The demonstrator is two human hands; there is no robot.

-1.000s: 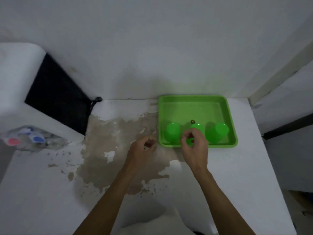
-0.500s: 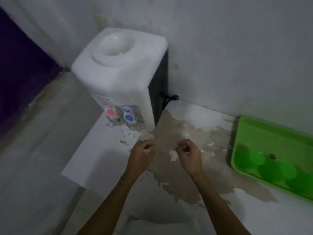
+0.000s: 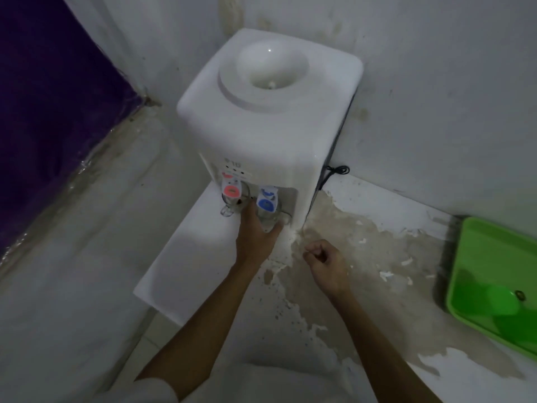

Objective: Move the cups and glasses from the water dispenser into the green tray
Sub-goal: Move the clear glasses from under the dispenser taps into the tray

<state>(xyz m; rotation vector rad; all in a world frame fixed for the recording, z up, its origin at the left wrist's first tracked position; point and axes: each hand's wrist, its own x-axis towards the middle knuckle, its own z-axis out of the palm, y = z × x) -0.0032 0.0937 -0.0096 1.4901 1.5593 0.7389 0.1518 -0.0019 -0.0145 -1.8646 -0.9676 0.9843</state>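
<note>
My left hand (image 3: 255,237) at water dispenser (image 3: 270,112), fingers wrapped round clear glass (image 3: 268,221) under blue tap (image 3: 266,203), gripping low so rim clears spout. Second clear glass (image 3: 232,203) under red tap (image 3: 231,190), at 9 o'clock of first, untouched. My right hand (image 3: 324,261) curled in loose fist, empty, off to 4 o'clock, waiting. Green tray (image 3: 476,237) at 3 o'clock, well apart, green cups (image 3: 501,301) inside already.

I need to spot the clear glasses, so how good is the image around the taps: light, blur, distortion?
Head view: dim, flat light; the clear glass under the blue tap barely stands out beside the left hand; the water dispenser leans from wide-angle distortion; the green tray is soft and cut off at the right edge.
</note>
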